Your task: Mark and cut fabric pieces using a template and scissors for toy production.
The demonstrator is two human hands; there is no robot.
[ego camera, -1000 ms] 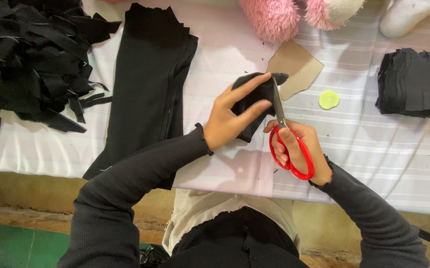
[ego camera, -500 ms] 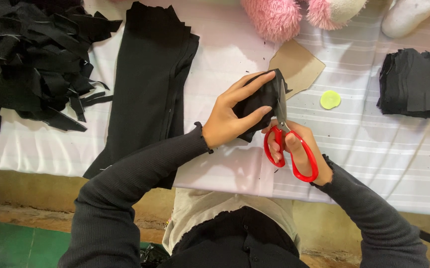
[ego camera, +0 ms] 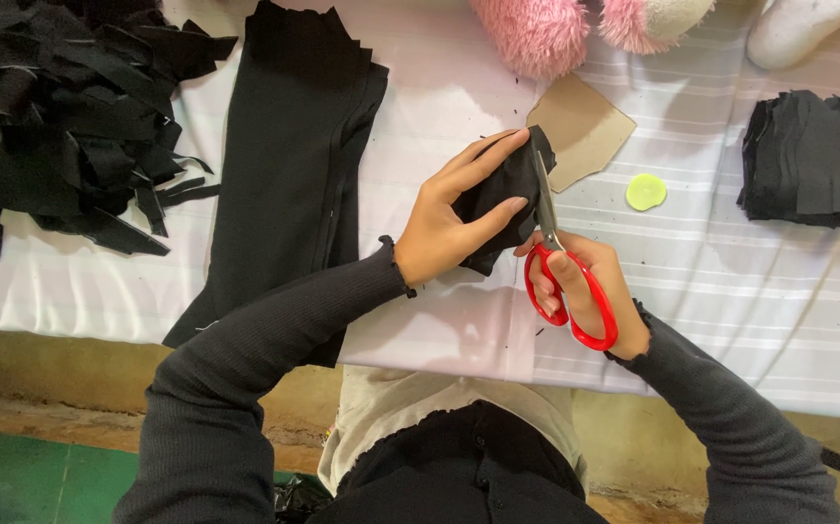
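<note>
Over desk (ego camera: 711,291) centre, left hand (ego camera: 444,228) fingers pinch black fabric piece (ego camera: 502,194); right hand (ego camera: 585,291) fingers grip red scissors (ego camera: 560,272), blades alongside fabric's right edge.

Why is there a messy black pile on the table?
The black scraps at the table's far left lie tangled and untidy, unlike the neat stack of cut pieces at the right. Nothing looks spilled or broken.
</note>
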